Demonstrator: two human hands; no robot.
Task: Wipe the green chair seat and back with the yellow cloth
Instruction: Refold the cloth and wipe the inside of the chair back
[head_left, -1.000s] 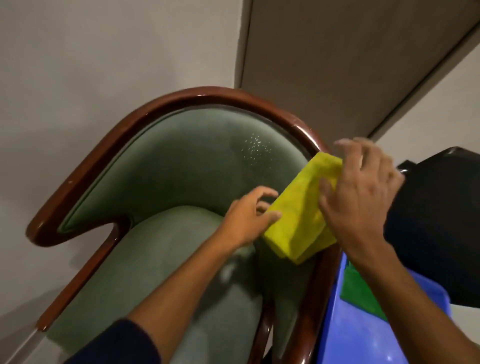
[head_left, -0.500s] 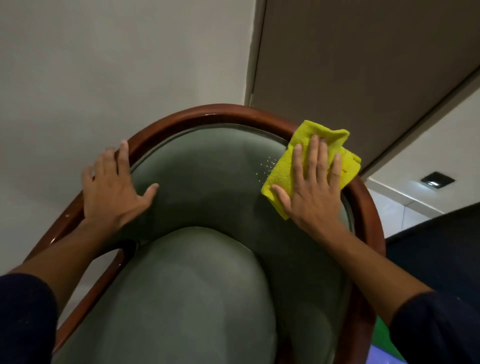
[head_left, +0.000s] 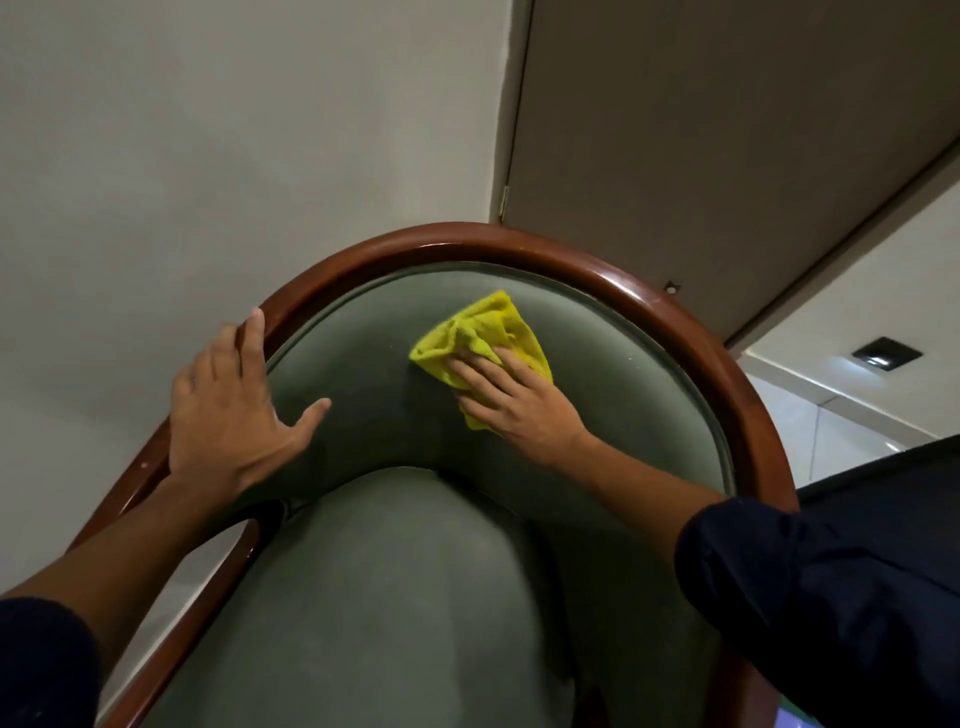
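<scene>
since the earlier frame, right hand (head_left: 511, 402) and cloth (head_left: 480, 343) have moved from the right upper edge of the back (head_left: 613, 374), near the rim (head_left: 670, 317), to the upper middle of the back. left hand (head_left: 234, 415) has stayed on the left curve of the rim, shifted slightly toward the padding.

near field: seat (head_left: 384, 597) fills the lower centre. it is bare; neither hand touches it. both forearms reach over it, dark sleeves at the lower corners.

middle field: left hand lies flat, fingers spread wide, palm over the rim, thumb on the green padding. it holds nothing. judged function: bracing the chair.

right hand lies flat on the cloth, fingers extended and close together, pressing the cloth against the back. the cloth is bunched, not folded; part of it shows above and left of the fingertips, part below the palm. the grip is a press, not a pinch.

far field: rim arcs over the back. behind it are a plain wall (head_left: 208, 156) and a door (head_left: 727, 130).

step in hand: wiping the back, upper middle zone. judged progress: early; the seat shows no sign of contact.

next move calls for:
- maintain flat pressure so the bunched cloth does not slip from under the palm.
- carry the stroke left across the back toward the left thumb, then lower toward the seat join.
- keep the left hand on the rim, or lift the thumb clear when the cloth arrives.
- proceed to the seat after the back is covered.
</scene>
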